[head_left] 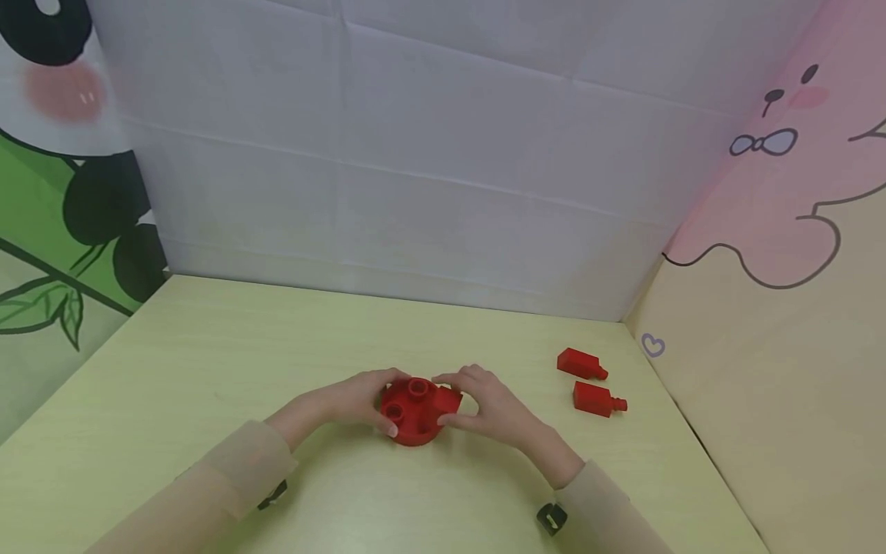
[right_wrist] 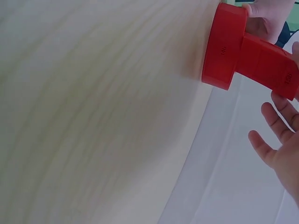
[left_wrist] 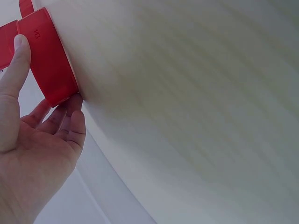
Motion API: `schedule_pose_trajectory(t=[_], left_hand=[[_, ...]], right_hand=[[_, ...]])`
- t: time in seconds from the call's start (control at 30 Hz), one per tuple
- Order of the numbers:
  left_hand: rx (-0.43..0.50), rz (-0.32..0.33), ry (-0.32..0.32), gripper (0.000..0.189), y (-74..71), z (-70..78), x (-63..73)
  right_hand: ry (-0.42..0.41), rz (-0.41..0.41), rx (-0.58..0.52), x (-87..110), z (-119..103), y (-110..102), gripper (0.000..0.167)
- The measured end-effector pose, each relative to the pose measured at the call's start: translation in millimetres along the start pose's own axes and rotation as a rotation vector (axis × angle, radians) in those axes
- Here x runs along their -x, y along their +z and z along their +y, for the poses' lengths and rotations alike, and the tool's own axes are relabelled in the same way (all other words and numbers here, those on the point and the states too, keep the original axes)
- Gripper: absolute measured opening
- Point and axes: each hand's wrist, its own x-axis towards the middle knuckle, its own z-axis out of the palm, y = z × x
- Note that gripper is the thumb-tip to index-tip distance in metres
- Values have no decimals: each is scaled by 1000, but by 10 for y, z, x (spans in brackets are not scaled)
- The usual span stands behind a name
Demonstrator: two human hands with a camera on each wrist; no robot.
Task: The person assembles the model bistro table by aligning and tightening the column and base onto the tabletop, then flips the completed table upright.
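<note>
Insertion of a red block [head_left: 449, 399] into a round red base [head_left: 413, 419] on the surface [head_left: 277, 331], seemingly, with left hand [head_left: 358, 396] curled round the base and right hand [head_left: 490, 403] pinching the block (two pegged blocks [head_left: 592, 398] off to the right), probably calling next for a firm press.

Your left arm [head_left: 221, 477] and right arm [head_left: 616, 508] reach forward and angle inward, bringing your two hands face to face, near but apart. Your left hand [head_left: 356, 396] grips, thumb extended along one side and fingers bent opposite; your right hand [head_left: 497, 406] pinches between thumb and forefinger, its outer fingers spread and slightly bent.
</note>
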Motion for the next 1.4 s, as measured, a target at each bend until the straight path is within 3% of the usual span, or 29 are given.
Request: schedule_pose_trajectory(t=[0.57,0.73,0.97,1.17,1.4], left_hand=[[-22,1,38,76,-2,-39,6],[-17,0,26,76,0,-45,10],[-82,16,35,80,-1,-31,-21],[-176,115,8,97,56,98,9],[12,263,1,93,259,410,57]], right_hand=[[-65,171,156,-96,-63,117,49],[-66,181,154,-115,-85,117,47],[41,105,96,-35,-42,59,66],[149,104,81,161,232,-55,71],[298,103,162,487,602,-282,69]])
